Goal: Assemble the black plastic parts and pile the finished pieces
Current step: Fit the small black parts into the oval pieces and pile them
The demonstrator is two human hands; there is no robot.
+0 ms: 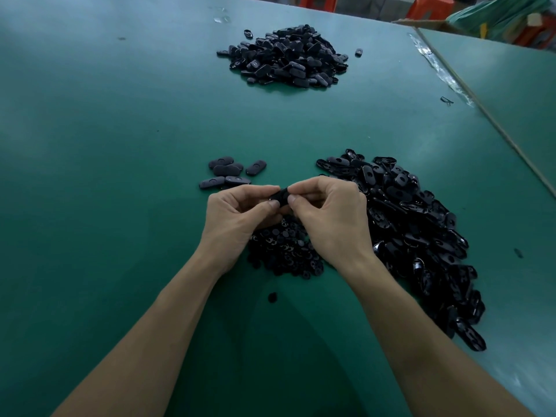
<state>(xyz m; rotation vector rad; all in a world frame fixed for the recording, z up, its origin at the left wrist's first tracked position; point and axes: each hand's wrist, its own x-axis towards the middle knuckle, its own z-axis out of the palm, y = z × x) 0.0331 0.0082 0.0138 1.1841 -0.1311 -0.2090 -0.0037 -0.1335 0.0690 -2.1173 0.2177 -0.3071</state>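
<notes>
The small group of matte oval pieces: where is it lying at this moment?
In the head view the small group lies on the green table just beyond the left hand, left of the glossy pile and well before the far pile.

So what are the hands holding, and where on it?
One black plastic part, left hand pinching its left end, right hand its right end.

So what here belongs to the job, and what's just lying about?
Job: left hand, right hand, pinched black part; round-parts heap; oval-shells heap; near group of pieces; far pile.
Lying about: orange stools; cardboard box; clear scrap.
</notes>
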